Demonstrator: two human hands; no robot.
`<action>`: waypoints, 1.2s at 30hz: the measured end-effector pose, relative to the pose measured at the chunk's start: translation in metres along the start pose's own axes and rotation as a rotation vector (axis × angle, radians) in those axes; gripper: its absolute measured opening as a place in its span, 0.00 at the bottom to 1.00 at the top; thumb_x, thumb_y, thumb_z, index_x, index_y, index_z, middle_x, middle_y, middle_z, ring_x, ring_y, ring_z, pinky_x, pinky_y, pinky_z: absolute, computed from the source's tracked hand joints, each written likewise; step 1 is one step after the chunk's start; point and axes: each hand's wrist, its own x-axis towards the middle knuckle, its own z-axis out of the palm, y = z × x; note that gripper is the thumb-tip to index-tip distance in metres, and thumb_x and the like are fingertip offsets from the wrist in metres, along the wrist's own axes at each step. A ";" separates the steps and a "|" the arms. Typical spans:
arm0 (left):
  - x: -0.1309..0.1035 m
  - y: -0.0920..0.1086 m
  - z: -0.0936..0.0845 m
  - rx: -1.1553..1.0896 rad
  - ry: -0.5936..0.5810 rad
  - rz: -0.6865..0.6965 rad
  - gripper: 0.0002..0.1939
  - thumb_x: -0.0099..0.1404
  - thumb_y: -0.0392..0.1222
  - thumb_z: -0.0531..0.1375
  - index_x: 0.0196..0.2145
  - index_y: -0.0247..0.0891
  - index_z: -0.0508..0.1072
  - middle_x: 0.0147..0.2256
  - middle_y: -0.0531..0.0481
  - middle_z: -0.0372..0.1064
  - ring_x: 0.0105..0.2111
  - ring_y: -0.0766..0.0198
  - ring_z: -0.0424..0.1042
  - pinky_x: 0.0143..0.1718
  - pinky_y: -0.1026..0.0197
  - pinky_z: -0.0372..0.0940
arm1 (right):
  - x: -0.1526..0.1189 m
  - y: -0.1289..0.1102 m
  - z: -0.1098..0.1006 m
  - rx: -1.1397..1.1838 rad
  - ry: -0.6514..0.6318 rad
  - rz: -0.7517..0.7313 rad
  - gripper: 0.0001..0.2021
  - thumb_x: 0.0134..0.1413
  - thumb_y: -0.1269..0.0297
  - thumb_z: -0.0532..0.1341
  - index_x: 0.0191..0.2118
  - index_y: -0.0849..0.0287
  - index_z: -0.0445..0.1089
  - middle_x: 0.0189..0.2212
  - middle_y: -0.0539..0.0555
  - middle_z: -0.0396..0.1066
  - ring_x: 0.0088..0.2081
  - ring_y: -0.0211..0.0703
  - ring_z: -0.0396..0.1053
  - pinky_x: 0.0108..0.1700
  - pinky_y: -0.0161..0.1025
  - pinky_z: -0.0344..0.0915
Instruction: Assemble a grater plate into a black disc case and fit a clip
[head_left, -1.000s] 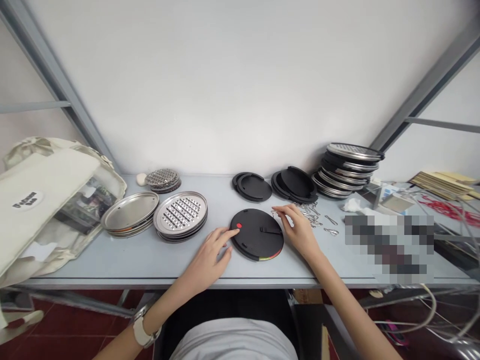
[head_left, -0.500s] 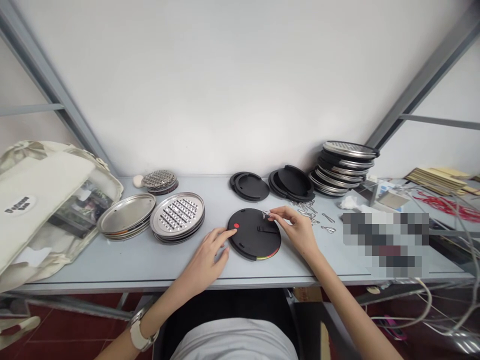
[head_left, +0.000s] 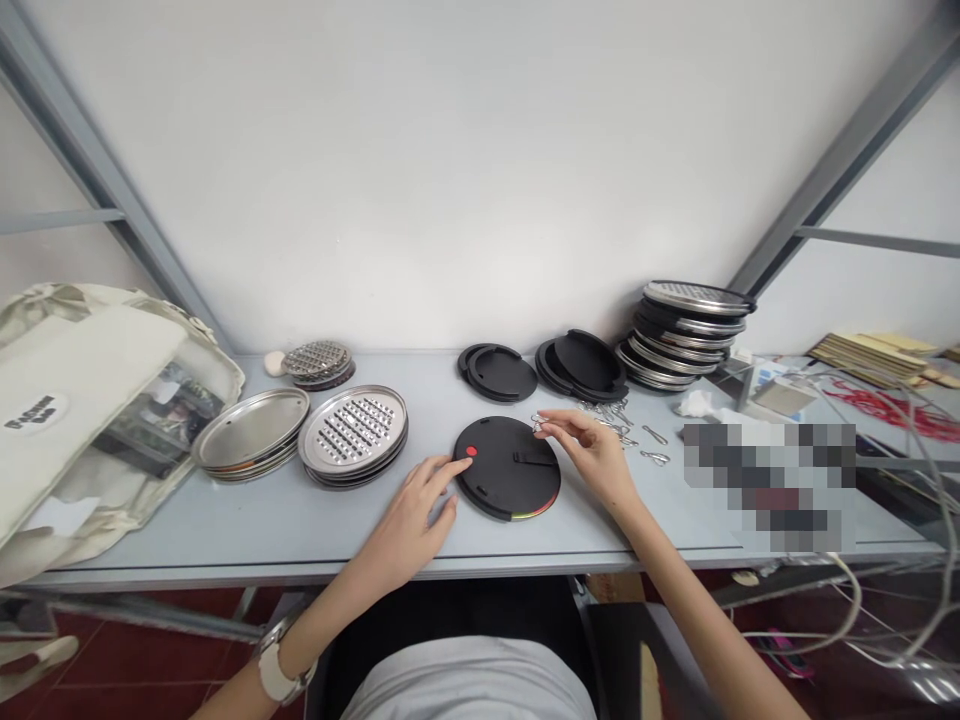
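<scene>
A round black plastic disc (head_left: 510,480) with a red dot near its left side lies flat on the table in front of me. The index fingertip of my left hand (head_left: 412,515) rests at that red dot, the thumb apart from the other fingers, with nothing in the hand. Above the disc's upper right edge, my right hand (head_left: 589,455) pinches a small shiny metal wire clip (head_left: 537,422) between thumb and fingertips. Similar wire clips (head_left: 655,458) lie loose to the right of this hand, some partly hidden behind it.
To the left are stacked round metal graters (head_left: 352,432), plain metal discs (head_left: 251,430) and smaller graters (head_left: 317,358). Black round covers (head_left: 504,374) lie behind the disc. A tall grater stack (head_left: 679,340) stands back right. A cream bag (head_left: 97,400) leans at the far left.
My right hand has lifted the wire clip slightly up and right, so its loop shows more plainly. My left hand keeps its place on the disc.
</scene>
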 end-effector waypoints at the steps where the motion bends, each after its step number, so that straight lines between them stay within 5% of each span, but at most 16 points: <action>1: 0.000 0.000 0.000 0.002 0.002 0.003 0.25 0.67 0.34 0.50 0.60 0.48 0.59 0.56 0.45 0.59 0.50 0.59 0.66 0.51 0.55 0.65 | 0.000 -0.001 0.000 -0.003 0.000 -0.005 0.10 0.58 0.57 0.60 0.42 0.55 0.72 0.32 0.53 0.76 0.39 0.47 0.74 0.48 0.46 0.65; 11: 0.000 0.002 0.000 0.014 0.003 0.004 0.25 0.67 0.34 0.49 0.61 0.47 0.59 0.56 0.45 0.59 0.50 0.58 0.65 0.53 0.54 0.63 | 0.002 -0.006 -0.001 0.092 0.047 -0.001 0.08 0.56 0.56 0.62 0.34 0.56 0.72 0.36 0.53 0.74 0.41 0.46 0.72 0.48 0.44 0.67; 21: 0.001 0.007 -0.003 0.037 -0.024 -0.039 0.25 0.68 0.36 0.49 0.61 0.49 0.58 0.57 0.46 0.58 0.52 0.58 0.64 0.54 0.54 0.62 | 0.002 -0.013 -0.005 0.232 0.024 0.179 0.11 0.52 0.53 0.63 0.35 0.55 0.75 0.40 0.55 0.76 0.46 0.49 0.72 0.53 0.49 0.65; 29: 0.003 0.006 -0.002 0.057 -0.037 -0.072 0.25 0.68 0.36 0.49 0.61 0.50 0.58 0.56 0.46 0.59 0.49 0.60 0.67 0.52 0.55 0.64 | -0.001 -0.012 -0.008 0.465 -0.102 0.281 0.11 0.55 0.55 0.62 0.28 0.56 0.69 0.38 0.53 0.74 0.45 0.45 0.70 0.54 0.44 0.62; 36: 0.006 0.006 -0.003 0.078 -0.065 -0.113 0.25 0.69 0.37 0.48 0.62 0.50 0.56 0.56 0.46 0.59 0.45 0.62 0.68 0.50 0.57 0.66 | -0.002 -0.022 -0.007 0.477 -0.182 0.340 0.11 0.57 0.54 0.59 0.30 0.56 0.65 0.28 0.51 0.68 0.29 0.39 0.66 0.36 0.38 0.65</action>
